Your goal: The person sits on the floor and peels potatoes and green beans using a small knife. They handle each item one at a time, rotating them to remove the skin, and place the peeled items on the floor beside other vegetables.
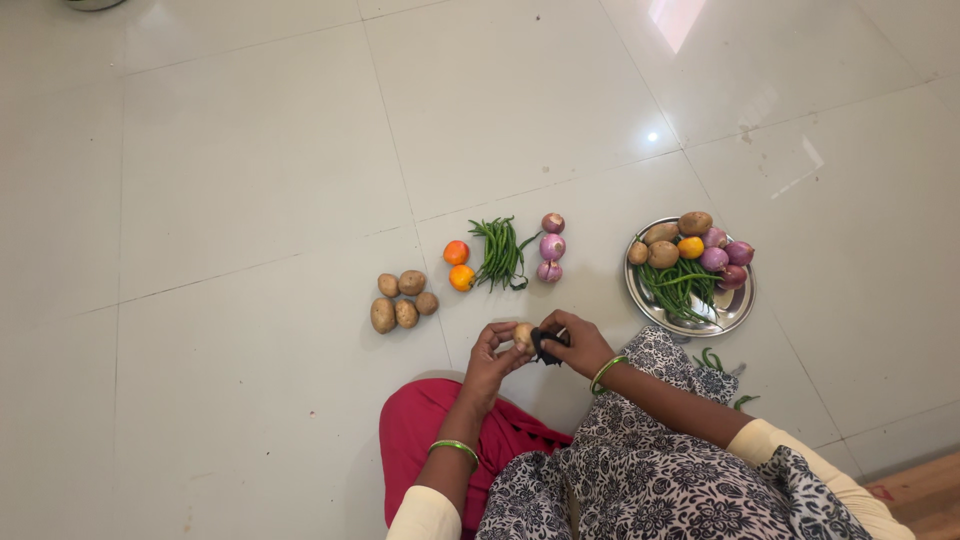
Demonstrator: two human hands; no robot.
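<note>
Left hand (492,352) fingers grasp a potato (523,335); right hand (572,340) fingers grip a black peeler (546,347) — touching it.

A pale, glossy tiled floor (250,170) carries everything. On it lie five potatoes (403,299) in a cluster, two small orange tomatoes (459,265), a bunch of green beans (499,253), three purple onions (550,247) in a row, and a steel plate (738,310) heaped with vegetables.

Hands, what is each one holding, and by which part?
Left hand pinches a small potato at its end; right hand grips a dark peeler by its handle.
</note>
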